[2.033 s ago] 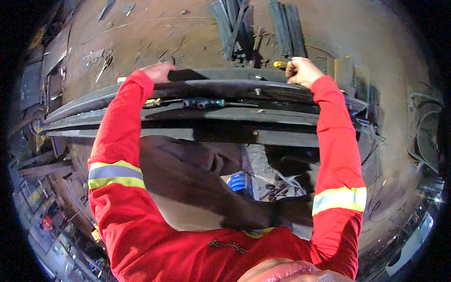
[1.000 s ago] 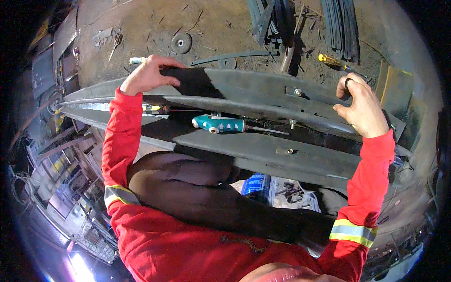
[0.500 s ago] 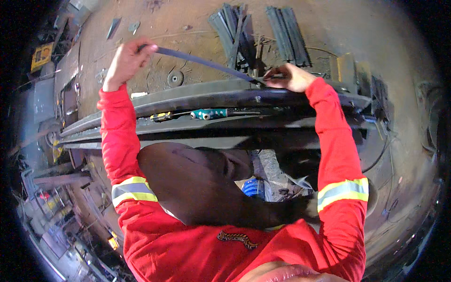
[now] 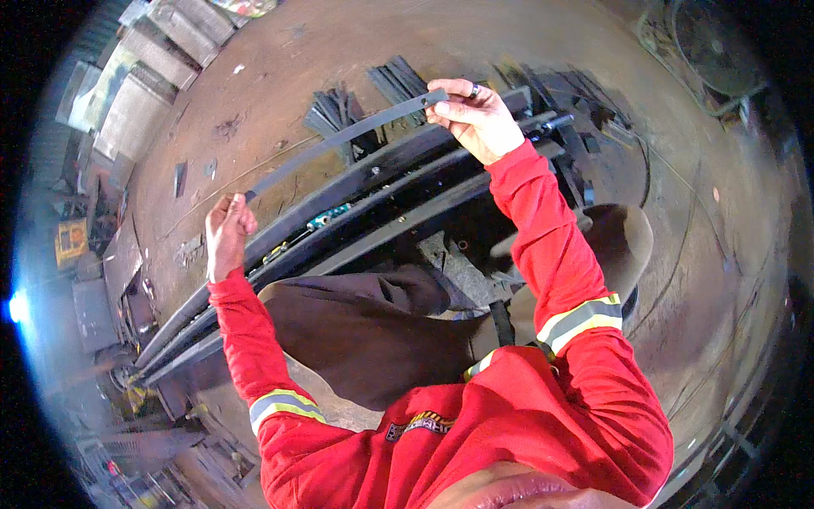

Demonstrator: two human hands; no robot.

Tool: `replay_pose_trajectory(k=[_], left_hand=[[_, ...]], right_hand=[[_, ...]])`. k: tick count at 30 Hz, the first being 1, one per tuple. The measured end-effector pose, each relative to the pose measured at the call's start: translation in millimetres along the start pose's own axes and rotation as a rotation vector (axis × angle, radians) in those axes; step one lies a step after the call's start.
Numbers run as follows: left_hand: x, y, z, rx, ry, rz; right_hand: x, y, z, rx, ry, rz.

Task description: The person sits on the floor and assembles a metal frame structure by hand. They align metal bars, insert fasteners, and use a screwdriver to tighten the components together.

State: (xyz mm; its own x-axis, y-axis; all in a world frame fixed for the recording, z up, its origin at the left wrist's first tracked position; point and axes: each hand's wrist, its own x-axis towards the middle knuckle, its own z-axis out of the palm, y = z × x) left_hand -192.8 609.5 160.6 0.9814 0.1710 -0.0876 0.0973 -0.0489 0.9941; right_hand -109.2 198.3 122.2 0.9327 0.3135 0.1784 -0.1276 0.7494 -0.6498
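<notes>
A long thin dark metal strip (image 4: 339, 140) is lifted off the stack, held at both ends. My left hand (image 4: 227, 231) grips its lower left end and my right hand (image 4: 476, 119) grips its upper right end. Below it lie several long, curved dark steel leaves (image 4: 356, 220) stacked side by side across a frame. A teal-handled tool (image 4: 329, 217) rests between the leaves. Both arms wear red sleeves with reflective bands.
Bundles of flat metal strips (image 4: 339, 110) lie on the rusty brown floor (image 4: 280, 59) beyond the stack. Grey slabs (image 4: 161, 51) sit at the upper left, clutter and a yellow object (image 4: 72, 242) at the left. My brown-trousered legs (image 4: 365, 322) are below the leaves.
The strip, lifted off the stack half a second ago, is now tilted higher on the right. The view has swung so the stack runs diagonally.
</notes>
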Motion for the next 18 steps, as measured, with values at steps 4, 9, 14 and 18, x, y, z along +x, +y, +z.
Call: replay_pose_trajectory(k=[4,9,14,18], left_hand=[[-15.3,-18.6,40.1,0.015,-0.112,0.031],[-47.2,-22.9,99.7,0.33,-0.168,0.089],[-92.7,-60.8,161.2,0.588,-0.417,0.239],[-114.9,-76.5,195.0,0.809,-0.57,0.454]], right_hand=[[-49.9,-28.0,2.2,-0.015,0.124,-0.136],[-103.0,-49.5,-24.6,-0.023,0.372,-0.175],[-141.8,-17.6,-91.8,0.111,1.027,-0.242],[-150.3,8.8,-124.4,0.169,1.297,-0.162]])
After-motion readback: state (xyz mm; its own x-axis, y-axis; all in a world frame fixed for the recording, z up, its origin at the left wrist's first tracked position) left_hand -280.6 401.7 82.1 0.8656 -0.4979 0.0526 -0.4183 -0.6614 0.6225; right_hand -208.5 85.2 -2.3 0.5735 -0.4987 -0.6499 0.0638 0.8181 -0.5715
